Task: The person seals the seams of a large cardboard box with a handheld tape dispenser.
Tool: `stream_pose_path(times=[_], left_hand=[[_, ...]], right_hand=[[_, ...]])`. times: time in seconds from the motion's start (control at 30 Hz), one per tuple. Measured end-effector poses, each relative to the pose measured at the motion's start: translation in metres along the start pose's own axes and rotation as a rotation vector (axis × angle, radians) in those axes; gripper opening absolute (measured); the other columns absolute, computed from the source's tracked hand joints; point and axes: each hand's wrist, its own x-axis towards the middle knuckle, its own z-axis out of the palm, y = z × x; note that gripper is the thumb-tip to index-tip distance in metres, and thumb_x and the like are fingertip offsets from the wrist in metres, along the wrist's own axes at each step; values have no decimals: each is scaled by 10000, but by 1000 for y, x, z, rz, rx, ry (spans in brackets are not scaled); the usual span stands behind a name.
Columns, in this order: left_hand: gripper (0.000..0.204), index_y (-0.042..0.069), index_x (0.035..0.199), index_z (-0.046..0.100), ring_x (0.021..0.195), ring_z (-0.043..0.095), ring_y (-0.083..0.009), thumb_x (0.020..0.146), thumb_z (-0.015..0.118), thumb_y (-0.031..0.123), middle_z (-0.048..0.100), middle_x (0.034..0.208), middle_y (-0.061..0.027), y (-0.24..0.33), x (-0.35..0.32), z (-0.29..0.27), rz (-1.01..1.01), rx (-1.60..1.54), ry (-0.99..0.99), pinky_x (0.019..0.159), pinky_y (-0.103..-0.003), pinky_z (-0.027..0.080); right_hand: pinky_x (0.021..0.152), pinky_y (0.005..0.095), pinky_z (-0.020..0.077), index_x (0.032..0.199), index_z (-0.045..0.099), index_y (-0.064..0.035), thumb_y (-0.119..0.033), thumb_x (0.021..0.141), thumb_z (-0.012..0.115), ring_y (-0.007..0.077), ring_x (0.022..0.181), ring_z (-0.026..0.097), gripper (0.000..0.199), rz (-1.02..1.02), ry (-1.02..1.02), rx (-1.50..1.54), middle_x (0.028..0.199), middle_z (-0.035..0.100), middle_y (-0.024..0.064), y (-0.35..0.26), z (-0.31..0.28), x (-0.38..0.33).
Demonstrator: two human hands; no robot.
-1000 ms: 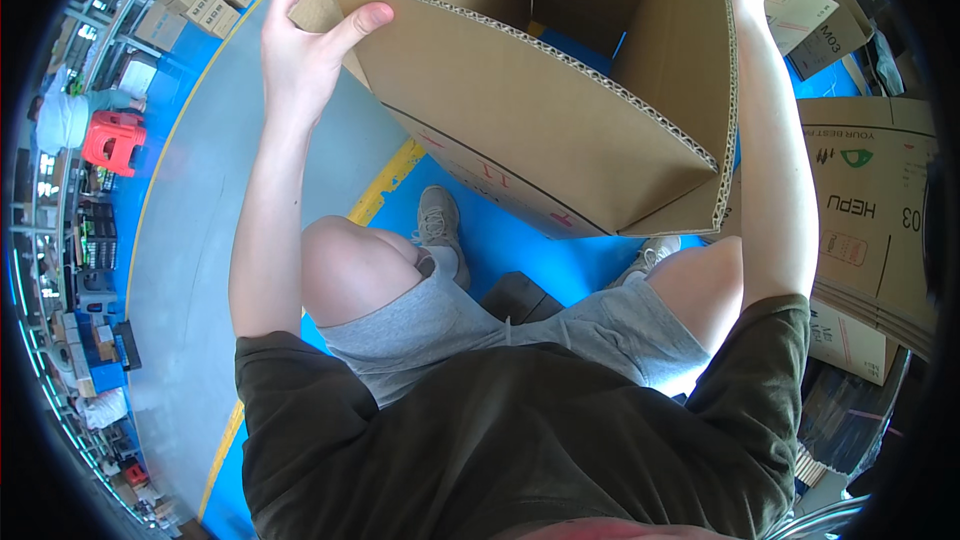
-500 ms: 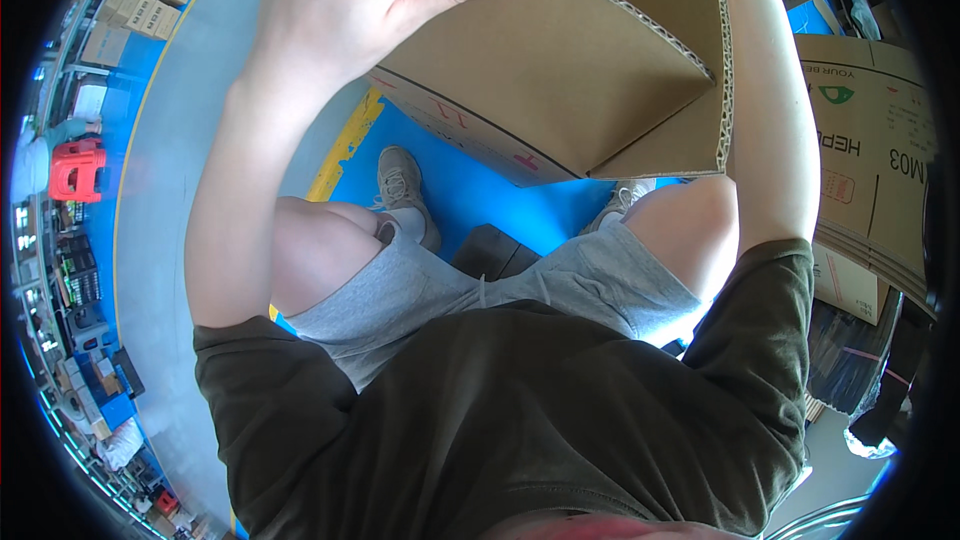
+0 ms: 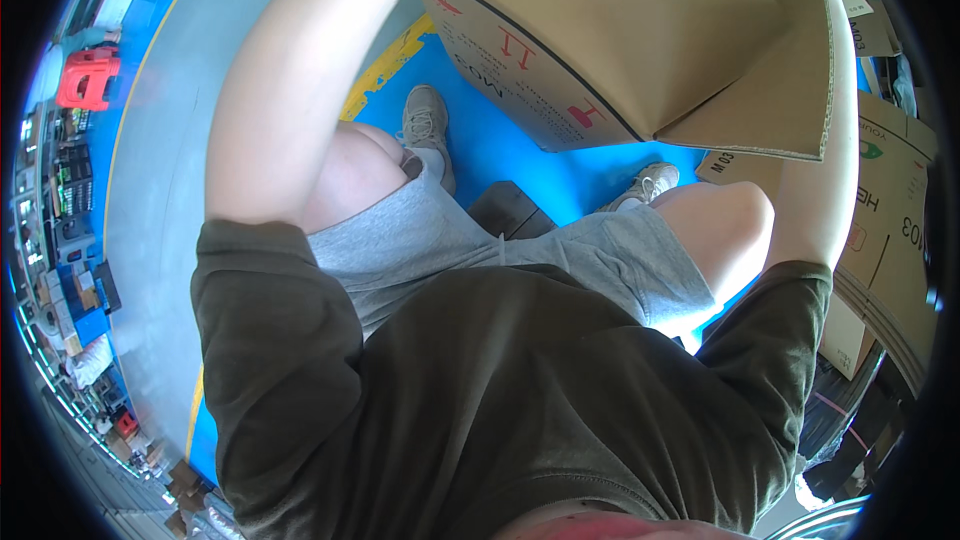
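Note:
A large brown cardboard box (image 3: 530,55), open on the near side, is tilted in front of me between my arms. A flap (image 3: 755,105) stands out at its right, and red and black marks are printed on one outer side. My left forearm (image 3: 300,90) reaches up past the box's left, and its hand is beyond the top edge. Behind the flap's right edge rises my right forearm (image 3: 838,170); that hand is also out of sight. Whether either hand grips the box cannot be seen.
Flattened cartons (image 3: 885,210) are stacked at my right, with black wrapped material (image 3: 835,410) below them. A red stool (image 3: 88,78) stands far left, beyond the grey floor strip (image 3: 150,270). My knees and shoes are below the box, on blue floor (image 3: 470,155).
The box has moved right, and its flap has swung outward, showing more of the printed side. My left hand, spread over the box's edge before, has gone up out of the picture.

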Motion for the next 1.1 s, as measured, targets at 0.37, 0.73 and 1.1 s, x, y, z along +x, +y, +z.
stream_pose_path(times=[0.37,0.73,1.1], left_hand=[[352,99,1193,624,1217,490,-321,884,526,237,555,1276,-123,-12,-19,89,119,157,76,1078,-495,315],[554,-37,1178,605,1189,516,-503,844,630,404,612,1218,-238,51,-82,129,233,68,276,1036,-686,288],[211,18,943,687,905,640,-294,791,703,164,678,965,-119,-25,-158,-19,323,125,158,842,-423,490]], right_hand=[[744,237,411,1017,645,-116,-162,912,468,102,833,513,210,-57,78,-204,910,549,0,-12,-12,-17],[604,260,402,825,548,-156,-78,841,491,132,663,473,98,56,243,49,760,478,-4,-24,30,-29],[1009,393,336,1019,548,-63,-158,931,379,273,1247,397,213,-554,-104,-328,1319,450,153,-77,40,-95]])
